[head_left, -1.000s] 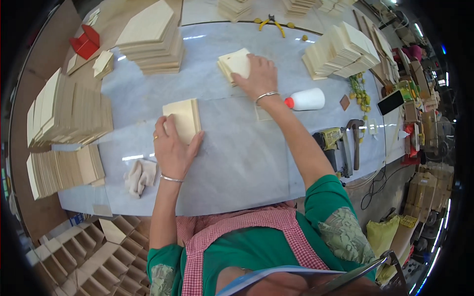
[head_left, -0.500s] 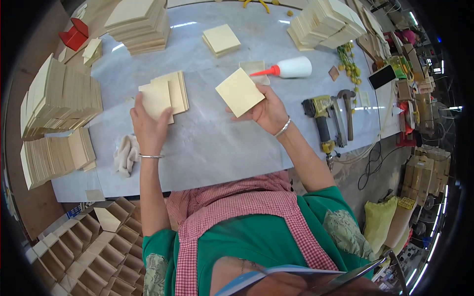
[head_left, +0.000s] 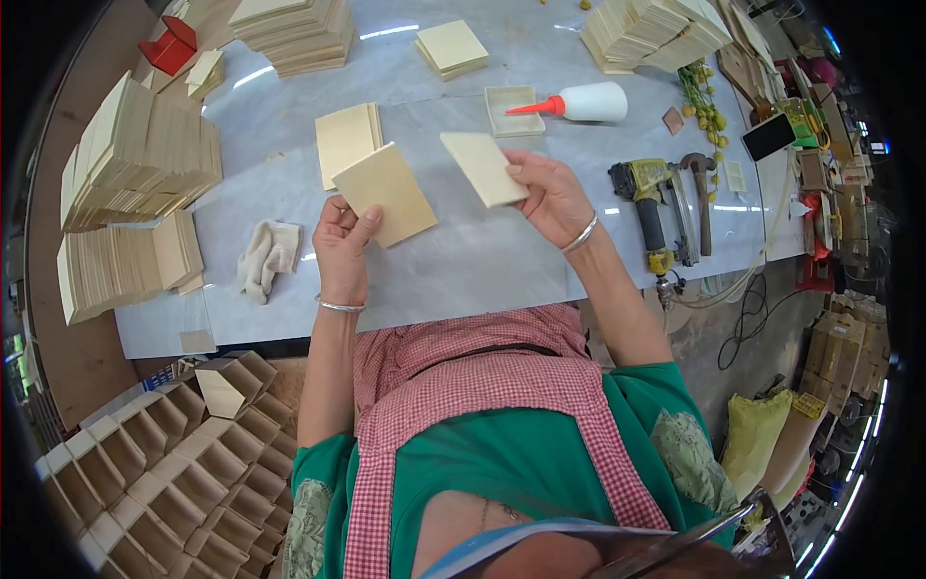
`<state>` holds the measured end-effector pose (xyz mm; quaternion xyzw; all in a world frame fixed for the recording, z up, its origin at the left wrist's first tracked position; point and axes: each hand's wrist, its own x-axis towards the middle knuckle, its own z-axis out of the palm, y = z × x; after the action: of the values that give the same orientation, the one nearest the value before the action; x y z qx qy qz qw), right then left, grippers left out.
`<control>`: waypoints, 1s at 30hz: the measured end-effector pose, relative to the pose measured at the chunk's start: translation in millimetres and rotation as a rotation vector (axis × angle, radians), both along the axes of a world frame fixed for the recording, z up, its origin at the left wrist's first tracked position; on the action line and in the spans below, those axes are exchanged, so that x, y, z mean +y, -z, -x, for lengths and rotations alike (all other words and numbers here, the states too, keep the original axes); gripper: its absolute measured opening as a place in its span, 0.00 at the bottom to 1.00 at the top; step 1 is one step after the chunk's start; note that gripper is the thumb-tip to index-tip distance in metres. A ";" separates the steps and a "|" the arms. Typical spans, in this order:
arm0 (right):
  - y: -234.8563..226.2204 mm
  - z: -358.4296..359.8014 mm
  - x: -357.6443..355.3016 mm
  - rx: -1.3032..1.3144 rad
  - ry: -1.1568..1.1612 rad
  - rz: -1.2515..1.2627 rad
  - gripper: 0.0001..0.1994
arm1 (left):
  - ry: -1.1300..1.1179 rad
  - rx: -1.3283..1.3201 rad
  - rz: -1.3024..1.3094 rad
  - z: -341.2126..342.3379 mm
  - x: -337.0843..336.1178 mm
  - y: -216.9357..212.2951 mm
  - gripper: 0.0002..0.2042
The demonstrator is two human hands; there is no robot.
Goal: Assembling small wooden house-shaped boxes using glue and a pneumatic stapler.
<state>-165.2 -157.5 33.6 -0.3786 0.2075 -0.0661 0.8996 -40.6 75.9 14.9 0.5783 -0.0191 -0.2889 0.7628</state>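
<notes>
My left hand (head_left: 347,241) grips a thin wooden panel (head_left: 391,198) by its lower left part, thumb on the face. The panel is raised and overlaps a small stack of similar panels (head_left: 345,135) lying on the table. In my right hand (head_left: 555,198) is a pale square panel (head_left: 482,169), tilted and pinched at its right edge between thumb and fingers. The two held panels are apart, a small gap between them. Beyond my right hand, a white squeeze bottle (head_left: 593,101) with a red nozzle lies with its tip over a shallow square tray (head_left: 502,114).
Tall panel stacks (head_left: 140,154) stand at left and far back. A nail gun (head_left: 651,212) and a hammer (head_left: 702,198) lie at right near a phone (head_left: 769,137). A white glove (head_left: 268,259) rests at left. Open wooden boxes (head_left: 183,473) fill the lower left.
My left hand has lifted a panel off the stack and brought it right, toward the other. The right-hand panel has tilted more edge-on. The whole view has shifted slightly.
</notes>
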 end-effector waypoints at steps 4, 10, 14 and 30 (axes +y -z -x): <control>-32.5 -3.3 -3.1 -0.028 0.052 0.045 0.15 | 0.091 -0.224 -0.008 15.5 -13.9 6.1 0.09; -45.0 -32.6 8.8 0.079 0.223 0.269 0.07 | 0.125 -0.369 0.000 30.2 -31.4 26.5 0.07; -46.3 -39.7 25.5 0.130 0.293 0.207 0.07 | 0.120 -0.372 0.004 32.5 -31.2 29.7 0.07; -39.0 -43.6 41.7 0.213 0.220 0.267 0.06 | 0.119 -0.382 -0.021 37.0 -27.4 30.4 0.06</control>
<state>-121.7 -115.8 72.6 -0.4742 0.3311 -0.1505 0.8018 -77.6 48.6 -15.6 0.6283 -0.1948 -0.2187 0.7207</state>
